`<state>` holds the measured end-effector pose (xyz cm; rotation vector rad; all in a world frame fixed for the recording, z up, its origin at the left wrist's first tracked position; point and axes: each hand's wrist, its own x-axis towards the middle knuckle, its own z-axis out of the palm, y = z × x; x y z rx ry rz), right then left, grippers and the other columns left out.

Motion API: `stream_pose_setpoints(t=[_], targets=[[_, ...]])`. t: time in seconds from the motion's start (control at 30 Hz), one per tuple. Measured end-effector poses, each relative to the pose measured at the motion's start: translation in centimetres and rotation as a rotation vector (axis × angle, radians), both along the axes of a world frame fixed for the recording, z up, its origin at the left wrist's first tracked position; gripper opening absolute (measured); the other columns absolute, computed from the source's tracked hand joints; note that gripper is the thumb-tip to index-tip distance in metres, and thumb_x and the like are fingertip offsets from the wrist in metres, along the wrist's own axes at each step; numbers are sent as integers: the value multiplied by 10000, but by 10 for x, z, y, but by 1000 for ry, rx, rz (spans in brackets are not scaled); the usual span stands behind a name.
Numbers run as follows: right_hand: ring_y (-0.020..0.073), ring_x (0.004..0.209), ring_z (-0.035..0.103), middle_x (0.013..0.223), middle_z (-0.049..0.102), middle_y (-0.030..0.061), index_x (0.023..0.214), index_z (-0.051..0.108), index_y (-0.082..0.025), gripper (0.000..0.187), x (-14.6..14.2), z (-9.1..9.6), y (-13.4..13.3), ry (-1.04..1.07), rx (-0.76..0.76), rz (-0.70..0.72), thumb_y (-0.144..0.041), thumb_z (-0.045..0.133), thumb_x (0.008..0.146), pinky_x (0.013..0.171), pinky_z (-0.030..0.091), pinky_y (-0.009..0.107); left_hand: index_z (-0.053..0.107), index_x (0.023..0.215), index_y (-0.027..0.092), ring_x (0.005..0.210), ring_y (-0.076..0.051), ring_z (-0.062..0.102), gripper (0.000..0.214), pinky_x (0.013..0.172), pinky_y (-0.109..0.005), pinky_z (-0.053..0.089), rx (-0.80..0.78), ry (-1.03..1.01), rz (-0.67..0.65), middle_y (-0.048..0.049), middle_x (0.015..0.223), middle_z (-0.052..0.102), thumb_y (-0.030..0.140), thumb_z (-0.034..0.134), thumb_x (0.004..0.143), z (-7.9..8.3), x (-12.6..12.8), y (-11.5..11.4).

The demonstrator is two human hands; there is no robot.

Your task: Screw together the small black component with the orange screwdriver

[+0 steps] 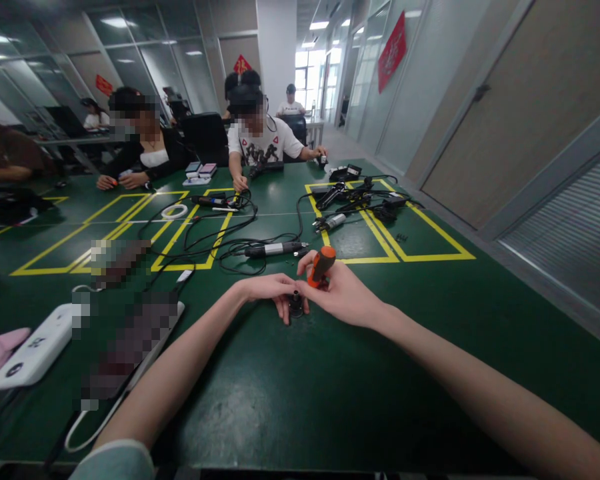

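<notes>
My right hand is closed round a screwdriver with a stubby orange and dark grey handle; its shaft is not visible. Right beside it, my left hand steadies a small black part on the green table, its fingers bent against the part's left side. That part has a wide round base and a narrow upright neck. Fingertips of my right hand touch or nearly touch its top, though the exact contact is hidden. Just beyond my hands lies a black and grey pen-shaped electric tool with a cable.
Black cables and devices crowd the far right of the green table, over yellow tape rectangles. A white power strip and blurred-out dark objects lie at the left. Across the table, a person in a white shirt handles small items.
</notes>
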<state>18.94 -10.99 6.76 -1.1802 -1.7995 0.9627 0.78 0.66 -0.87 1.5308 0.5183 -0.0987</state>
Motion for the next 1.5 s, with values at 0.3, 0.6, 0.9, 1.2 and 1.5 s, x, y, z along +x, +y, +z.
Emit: stream_pose_setpoints(t=[0.3,0.6,0.9,1.2,1.5], targets=[[143,540,531,633,537,-63,1008,533,-222,138,3,-2,3,-28,58,4,-273,569,885,572,414,276,771,1015,107,607,-150,737,468,607,-229,575,-1,2,4,-145,1005,793,549,668,901,9,1,-5],[125,541,512,653,524,-80,1046,526,-215,264,3,-3,3,10,1,-6,-171,587,793,569,407,268,756,992,118,593,-142,730,423,579,-214,557,-21,13,28,-135,1028,797,522,683,887,9,2,-6],[140,583,536,678,562,-46,946,562,-217,128,2,-2,4,-23,43,-33,-308,613,873,601,432,287,752,986,98,583,-148,726,416,573,-227,557,2,5,15,-155,995,790,491,638,911,6,1,-4],[130,578,511,670,554,-61,993,573,-208,162,4,-1,5,-58,83,-47,-201,607,835,600,404,275,757,973,100,565,-127,711,404,562,-206,541,4,-3,25,-147,1012,793,487,666,898,6,1,-5],[136,574,531,631,535,-69,896,542,-229,90,3,-2,6,-54,57,-23,-186,586,831,611,421,276,762,969,103,553,-131,702,447,556,-212,538,20,16,29,-137,947,786,535,665,902,5,1,-4]])
